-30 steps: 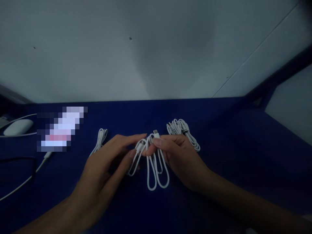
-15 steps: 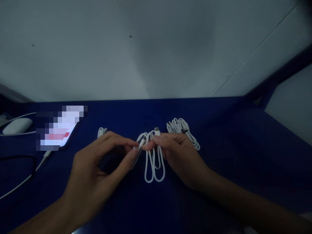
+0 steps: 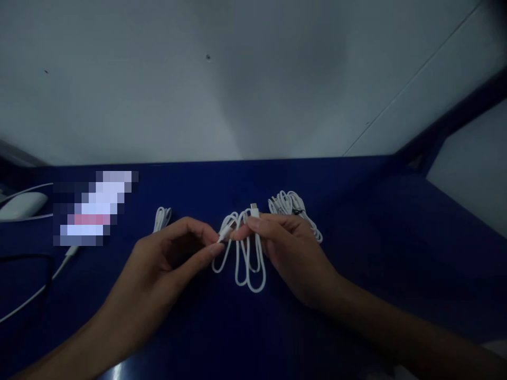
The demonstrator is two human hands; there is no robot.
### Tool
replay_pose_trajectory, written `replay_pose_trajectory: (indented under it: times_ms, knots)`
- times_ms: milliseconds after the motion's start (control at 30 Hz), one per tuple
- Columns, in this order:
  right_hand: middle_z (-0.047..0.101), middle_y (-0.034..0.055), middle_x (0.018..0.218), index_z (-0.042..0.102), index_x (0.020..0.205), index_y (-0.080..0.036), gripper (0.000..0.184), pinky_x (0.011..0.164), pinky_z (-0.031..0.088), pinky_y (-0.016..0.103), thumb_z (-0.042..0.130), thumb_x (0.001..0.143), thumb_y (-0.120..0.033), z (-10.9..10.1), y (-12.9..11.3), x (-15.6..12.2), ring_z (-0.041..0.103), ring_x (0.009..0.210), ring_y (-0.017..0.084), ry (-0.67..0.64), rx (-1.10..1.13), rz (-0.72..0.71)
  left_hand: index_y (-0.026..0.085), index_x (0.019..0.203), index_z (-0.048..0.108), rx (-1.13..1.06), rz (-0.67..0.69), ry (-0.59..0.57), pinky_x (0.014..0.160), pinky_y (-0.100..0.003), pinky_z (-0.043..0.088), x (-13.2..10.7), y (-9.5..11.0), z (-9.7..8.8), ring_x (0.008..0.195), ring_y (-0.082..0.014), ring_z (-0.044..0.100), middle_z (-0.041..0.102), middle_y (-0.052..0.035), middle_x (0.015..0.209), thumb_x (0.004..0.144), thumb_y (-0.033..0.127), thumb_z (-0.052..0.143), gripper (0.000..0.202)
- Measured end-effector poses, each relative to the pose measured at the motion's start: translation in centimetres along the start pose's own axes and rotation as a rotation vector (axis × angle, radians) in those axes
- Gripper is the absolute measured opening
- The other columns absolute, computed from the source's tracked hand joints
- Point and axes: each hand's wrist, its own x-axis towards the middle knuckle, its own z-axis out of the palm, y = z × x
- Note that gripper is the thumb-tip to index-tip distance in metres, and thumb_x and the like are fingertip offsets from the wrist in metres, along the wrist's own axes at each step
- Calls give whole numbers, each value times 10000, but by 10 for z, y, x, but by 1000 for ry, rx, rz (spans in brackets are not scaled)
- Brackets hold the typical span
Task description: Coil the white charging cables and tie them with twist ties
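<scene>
A white USB cable [image 3: 256,279], folded into several long loops, hangs between my hands above the blue table. My right hand [image 3: 297,248] pinches the loops near the top, and a plug with a metal tip [image 3: 254,209] stands up beside its thumb. Thumb and forefinger of my left hand [image 3: 170,264] are closed on the cable's other end, whose plug [image 3: 227,230] points up and to the right. The right hand's lower fingers are partly hidden behind its thumb and the loops.
Behind my right hand lies a tied bundle of white cables [image 3: 295,203]; another white bundle [image 3: 161,217] lies behind my left hand. At the left are a blurred-out lit phone [image 3: 99,206] on a white lead and a white rounded object [image 3: 24,205]. A pale wall [image 3: 158,105] rises behind the table [image 3: 222,338].
My left hand has turned its plug, so the metal tip now shows, pointing up and right. A loop beneath that plug hangs wider. My right hand keeps its pinch.
</scene>
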Motion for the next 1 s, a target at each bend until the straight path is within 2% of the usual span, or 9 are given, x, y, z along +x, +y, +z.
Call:
replay_pose_trajectory:
  times_ms: [133,267,400,500,567,633,700,800,1000]
  knots:
    - [834,53,919,883,850,-277,315,890,610,421,771,1014,-522,-1,-3,1,762,863,231,29,119,37,286,942,823,-179,-78,-148,805,-261,581,2,1,-5,868,-190,738,822,-9,920,957,436,892,166]
    - [828,43,928,878,851,-286,302,918,608,414,754,1035,-490,0,-5,0,752,867,218,-22,97,9,298,981,839,-307,-122,-184,822,-239,582,2,-2,-9,875,-171,732,816,0,913,940,404,931,147]
    - [817,42,968,869,887,-283,297,957,581,417,736,1067,-478,0,-4,-2,755,980,228,-65,20,0,354,1258,839,-482,-216,-279,905,-243,585,5,-2,-10,890,-167,745,809,12,843,976,396,900,291]
    - [804,29,918,857,888,-278,303,936,574,415,715,1088,-457,0,-4,-3,750,911,216,-87,-8,-26,381,1400,793,-591,-289,-360,1019,-283,575,6,-2,-11,982,-194,773,839,-2,893,965,351,906,451]
    - [794,20,898,853,874,-279,304,937,568,404,704,1096,-423,1,-7,-4,740,895,207,-85,-52,-72,366,1350,824,-612,-292,-361,1080,-316,561,7,-2,-12,962,-205,769,841,-9,885,989,363,871,365]
    - [777,16,889,845,862,-273,315,961,561,399,681,1110,-375,3,-10,-5,738,902,201,-87,-94,-100,324,1182,885,-581,-252,-352,1136,-372,546,7,-1,-12,941,-233,756,834,-29,874,1055,438,770,206]
    - [754,18,878,834,854,-263,338,958,563,403,650,1126,-345,5,-14,-7,735,885,200,-108,-114,-108,296,1003,900,-526,-212,-372,1170,-439,533,7,1,-11,990,-280,749,813,-55,849,1116,513,635,361]
    - [728,25,882,819,849,-254,366,947,564,401,619,1141,-349,7,-17,-10,719,890,202,-136,-137,-122,289,924,882,-509,-195,-417,1161,-437,525,9,1,-10,1082,-298,734,796,-64,836,1149,513,560,453]
    - [727,8,846,771,798,-228,461,894,529,326,536,1175,-351,6,-16,-9,671,890,168,-156,-232,-185,241,1161,833,-602,-226,-511,979,-270,565,10,-5,-14,986,-193,765,870,-54,973,1119,385,696,203]
